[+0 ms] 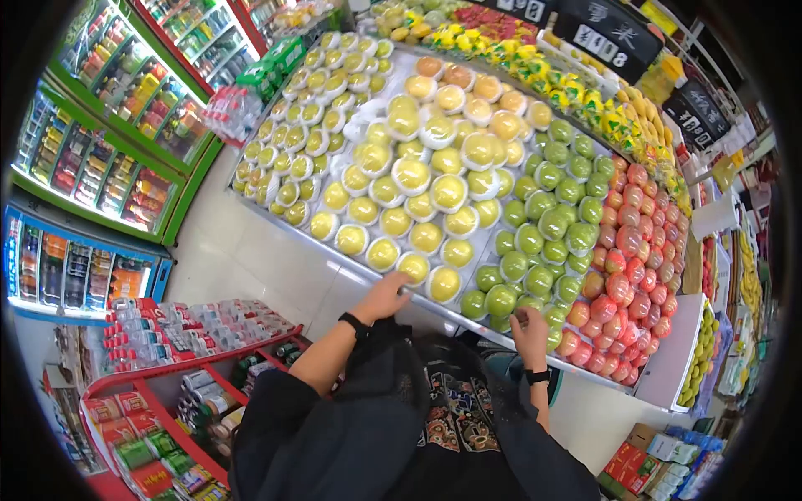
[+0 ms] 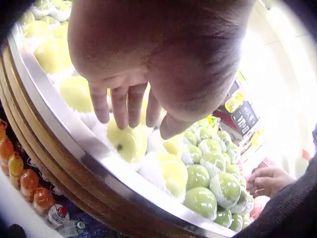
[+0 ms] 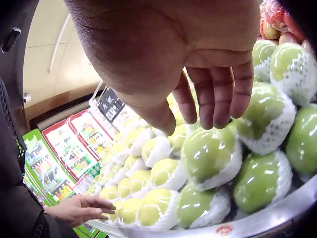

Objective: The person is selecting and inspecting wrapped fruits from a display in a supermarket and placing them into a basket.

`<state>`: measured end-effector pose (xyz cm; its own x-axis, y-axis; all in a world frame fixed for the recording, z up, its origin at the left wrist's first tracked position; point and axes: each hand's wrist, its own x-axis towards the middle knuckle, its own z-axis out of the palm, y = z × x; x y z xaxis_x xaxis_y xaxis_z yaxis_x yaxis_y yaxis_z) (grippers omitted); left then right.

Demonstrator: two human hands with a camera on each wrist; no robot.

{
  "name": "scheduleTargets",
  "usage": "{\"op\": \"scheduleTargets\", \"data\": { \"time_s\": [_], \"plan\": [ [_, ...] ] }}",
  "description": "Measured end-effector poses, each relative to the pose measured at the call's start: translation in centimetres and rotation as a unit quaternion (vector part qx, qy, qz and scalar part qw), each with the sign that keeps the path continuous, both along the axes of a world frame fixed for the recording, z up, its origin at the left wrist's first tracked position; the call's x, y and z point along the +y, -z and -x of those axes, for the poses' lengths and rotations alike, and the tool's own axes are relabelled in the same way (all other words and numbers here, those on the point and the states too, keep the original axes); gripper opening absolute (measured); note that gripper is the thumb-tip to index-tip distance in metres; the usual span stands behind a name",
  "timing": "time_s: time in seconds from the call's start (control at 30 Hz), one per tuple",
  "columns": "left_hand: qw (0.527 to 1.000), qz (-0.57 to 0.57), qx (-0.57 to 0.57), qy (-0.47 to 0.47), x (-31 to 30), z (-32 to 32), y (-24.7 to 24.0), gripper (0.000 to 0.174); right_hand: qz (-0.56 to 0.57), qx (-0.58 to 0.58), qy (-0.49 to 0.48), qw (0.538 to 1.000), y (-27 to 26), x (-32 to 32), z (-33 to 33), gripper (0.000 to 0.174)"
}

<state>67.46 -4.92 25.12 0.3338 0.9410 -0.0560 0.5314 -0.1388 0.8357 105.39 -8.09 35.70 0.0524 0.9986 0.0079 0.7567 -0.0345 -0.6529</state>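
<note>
My left hand (image 1: 383, 299) hangs over the front rim of the fruit display, its fingers relaxed and slightly spread. In the left wrist view those fingertips are right at a yellow apple-like fruit (image 2: 125, 144) wrapped in clear film and seated in a white foam net. Further right, my right hand (image 1: 530, 336) is over the front row of green apples (image 1: 499, 301). The right wrist view has its fingers loosely bent, tips close over a film-wrapped green apple (image 3: 208, 153) in a foam net. Neither hand grips anything.
A metal rim (image 2: 119, 171) edges the display. Red apples (image 1: 616, 288) fill its right end, and smaller pale fruits (image 1: 296, 138) its far left. Bottle racks (image 1: 196, 334) stand at the lower left, drink coolers (image 1: 100, 159) beyond. Black price signs (image 1: 603, 37) hang at the back.
</note>
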Motion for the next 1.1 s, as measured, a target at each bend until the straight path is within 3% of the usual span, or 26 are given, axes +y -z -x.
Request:
{"op": "scheduleTargets", "data": {
  "time_s": [0.03, 0.13, 0.2, 0.23, 0.3, 0.43, 0.5, 0.67, 0.73, 0.87, 1.0, 1.1],
  "plan": [
    [0.996, -0.048, 0.011, -0.074, 0.5, 1.2, -0.6, 0.039, 0.004, -0.017, -0.013, 1.0, -0.4, -0.2, 1.4, 0.024],
    [0.985, -0.115, 0.015, -0.127, 4.1, 3.5, -1.3, 0.047, 0.015, -0.034, -0.027, 0.999, -1.0, -0.3, 2.8, 0.026],
    [0.955, -0.177, 0.137, -0.192, 5.6, 6.7, -2.2, 0.058, -0.009, -0.06, -0.01, 0.998, -1.4, -1.2, 5.3, 0.026],
    [0.957, -0.176, 0.135, -0.187, 6.0, 8.3, -2.5, 0.058, -0.003, -0.057, 0.007, 0.998, -1.7, -1.5, 6.7, 0.026],
    [0.93, -0.211, 0.255, -0.156, 6.6, 10.1, -2.9, 0.066, 0.012, -0.053, 0.041, 0.998, -2.9, -2.7, 8.5, 0.025],
    [0.969, -0.133, 0.193, -0.079, 8.0, 12.0, 0.8, 0.068, 0.059, -0.05, 0.101, 0.992, -4.1, -5.6, 9.6, 0.024],
    [0.982, -0.086, 0.144, -0.09, 9.8, 13.1, -1.4, 0.071, 0.05, -0.074, 0.087, 0.992, -4.3, -5.3, 9.5, 0.025],
    [0.983, -0.099, 0.129, -0.087, 9.9, 12.4, -1.3, 0.071, 0.058, -0.086, 0.155, 0.982, -3.5, -8.1, 8.5, 0.025],
    [0.972, -0.125, 0.183, -0.073, 9.8, 10.9, -0.8, 0.075, 0.066, -0.091, 0.184, 0.977, -3.9, -8.7, 9.0, 0.026],
    [0.968, -0.103, 0.219, -0.07, 10.3, 10.0, 0.7, 0.08, 0.053, -0.07, 0.146, 0.985, -3.3, -6.9, 10.7, 0.027],
    [0.962, -0.07, 0.231, -0.127, 10.1, 12.1, 0.7, 0.081, 0.052, -0.061, 0.109, 0.991, -3.7, -4.5, 12.2, 0.025],
    [0.969, -0.111, 0.191, -0.112, 9.6, 11.5, 0.9, 0.077, 0.057, -0.068, 0.151, 0.985, -3.5, -5.3, 10.6, 0.025]
  ]
}}
